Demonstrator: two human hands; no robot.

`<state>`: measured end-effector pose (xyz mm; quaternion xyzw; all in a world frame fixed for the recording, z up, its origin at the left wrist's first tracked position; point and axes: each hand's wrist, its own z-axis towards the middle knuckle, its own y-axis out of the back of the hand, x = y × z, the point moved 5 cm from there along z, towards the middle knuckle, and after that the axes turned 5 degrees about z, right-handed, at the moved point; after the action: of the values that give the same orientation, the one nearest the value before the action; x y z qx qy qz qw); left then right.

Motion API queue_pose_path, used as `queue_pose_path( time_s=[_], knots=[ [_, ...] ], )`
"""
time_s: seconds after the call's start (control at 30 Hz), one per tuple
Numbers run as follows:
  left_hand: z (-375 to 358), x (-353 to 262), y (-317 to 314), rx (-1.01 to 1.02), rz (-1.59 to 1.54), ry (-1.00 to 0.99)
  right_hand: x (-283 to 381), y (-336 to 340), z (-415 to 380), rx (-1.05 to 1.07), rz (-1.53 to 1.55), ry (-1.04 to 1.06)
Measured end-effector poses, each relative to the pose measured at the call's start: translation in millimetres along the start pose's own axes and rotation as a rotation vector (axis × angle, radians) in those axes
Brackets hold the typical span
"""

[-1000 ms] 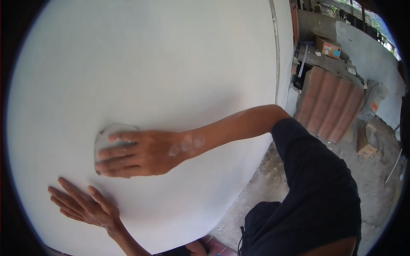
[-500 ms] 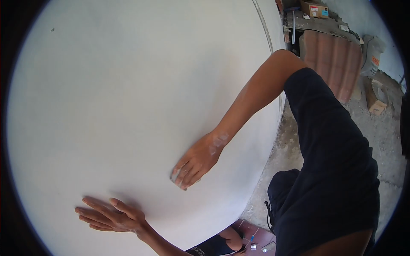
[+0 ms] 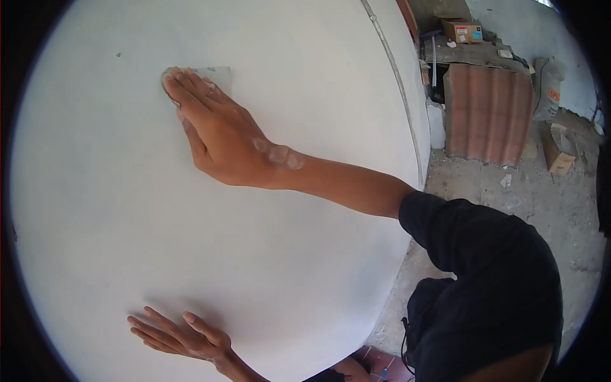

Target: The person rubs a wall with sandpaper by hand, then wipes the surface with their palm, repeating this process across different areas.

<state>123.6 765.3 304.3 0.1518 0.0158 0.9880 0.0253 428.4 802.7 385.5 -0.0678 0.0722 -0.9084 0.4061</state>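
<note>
A broad white wall (image 3: 146, 223) fills the left and middle of the view. My right hand (image 3: 223, 134) presses a greyish folded sheet of sandpaper (image 3: 221, 75) flat against its upper part; the fingers cover much of the sheet. White dust marks the fingers and wrist. Lower down, my left hand (image 3: 181, 334) rests on the wall with fingers spread and thumb apart, holding nothing.
A grey cable or pipe (image 3: 394, 67) runs down the wall near its right edge. Beyond are a corrugated reddish sheet (image 3: 489, 114), cardboard boxes (image 3: 463, 32), a sack (image 3: 548, 89) and a dusty concrete floor (image 3: 471, 191). Part of another person (image 3: 350, 368) shows below.
My right hand has swept up and to the left across the wall with the sandpaper. My left hand stays on the wall, appearing slightly lower and farther right as the view shifts.
</note>
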Motion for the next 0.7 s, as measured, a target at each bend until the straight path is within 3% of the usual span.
queue_pose_path(
  time_s=[0.1,0.27,0.47,0.53,0.7],
  knots=[
    [-0.2,16.2,6.8,-0.050,-0.025,0.072,34.3,-43.9,21.1,-0.013,0.072,0.061],
    [-29.3,49.7,47.1,-0.082,-0.081,0.071,154.2,-102.6,-4.9,0.027,0.209,0.194],
    [-73.6,126.6,71.0,-0.047,-0.070,0.286,210.6,-144.5,8.2,0.096,0.181,0.289],
    [-85.8,135.2,82.1,-0.031,-0.103,0.386,235.4,-163.3,16.7,0.109,0.187,0.333],
    [-128.4,133.7,102.0,-0.005,-0.234,0.408,300.1,-213.0,-32.8,0.246,0.184,0.461]
  ],
)
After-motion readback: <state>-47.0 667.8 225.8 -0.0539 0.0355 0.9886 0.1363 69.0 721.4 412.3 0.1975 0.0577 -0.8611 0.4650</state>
